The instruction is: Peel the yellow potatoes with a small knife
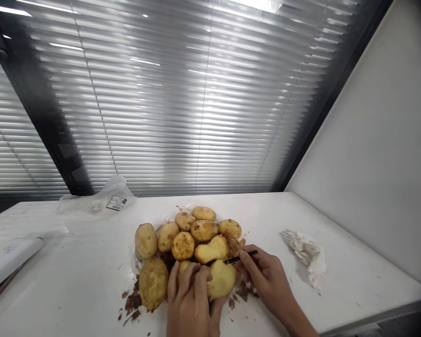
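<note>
A pale, peeled potato lies at the front right of a group of potatoes. My left hand grips it from the left, fingers bent beside it and thumb below its near side. Partly behind those fingers is a yellow potato. Between the thumb and fingers of my right hand is a thin black tool, its tip pointing left at the top of the peeled potato. Whether it is a knife or a peeler I cannot tell. Just beyond sits another pale potato, knobbly and partly peeled.
Several potatoes sit behind on clear plastic. Brown peel scraps are scattered on the white table. A crumpled tissue lies right; a clear plastic bag with a label is back left. A white flat object stands at the left edge.
</note>
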`<state>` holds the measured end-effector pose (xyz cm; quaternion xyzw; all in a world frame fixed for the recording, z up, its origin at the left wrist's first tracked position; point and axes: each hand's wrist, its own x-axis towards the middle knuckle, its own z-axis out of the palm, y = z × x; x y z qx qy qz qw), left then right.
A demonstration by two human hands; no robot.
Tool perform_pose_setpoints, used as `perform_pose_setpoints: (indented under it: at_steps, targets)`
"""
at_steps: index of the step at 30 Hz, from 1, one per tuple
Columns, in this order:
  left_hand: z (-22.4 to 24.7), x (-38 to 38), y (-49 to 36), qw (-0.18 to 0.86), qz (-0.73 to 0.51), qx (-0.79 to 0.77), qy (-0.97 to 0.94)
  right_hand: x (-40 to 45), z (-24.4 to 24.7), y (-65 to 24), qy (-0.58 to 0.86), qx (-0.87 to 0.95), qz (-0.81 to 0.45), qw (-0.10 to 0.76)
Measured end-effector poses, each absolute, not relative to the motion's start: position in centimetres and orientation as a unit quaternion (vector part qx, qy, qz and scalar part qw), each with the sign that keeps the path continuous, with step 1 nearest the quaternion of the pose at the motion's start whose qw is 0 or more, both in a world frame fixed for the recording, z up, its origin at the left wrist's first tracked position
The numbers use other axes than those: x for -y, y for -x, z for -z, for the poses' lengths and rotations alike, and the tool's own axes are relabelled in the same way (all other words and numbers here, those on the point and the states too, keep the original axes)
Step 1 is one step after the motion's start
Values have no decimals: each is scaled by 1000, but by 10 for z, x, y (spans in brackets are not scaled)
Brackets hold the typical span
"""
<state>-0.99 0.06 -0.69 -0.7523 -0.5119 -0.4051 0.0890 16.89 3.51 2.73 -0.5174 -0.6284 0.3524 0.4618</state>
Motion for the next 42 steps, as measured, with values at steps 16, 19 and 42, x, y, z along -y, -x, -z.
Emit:
perform_pose_setpoints:
  at_steps: [16,19,42]
  targets:
    - [13,-2,9,65,421,523,739,-38,-26,-173,507,641,-346,461]
    - [12,-2,8,66,423,515,743,-36,-24,-173,497,636,-372,458]
    - [7,1,4,49,431,528,730,-33,-31,-174,507,654,-366,426]
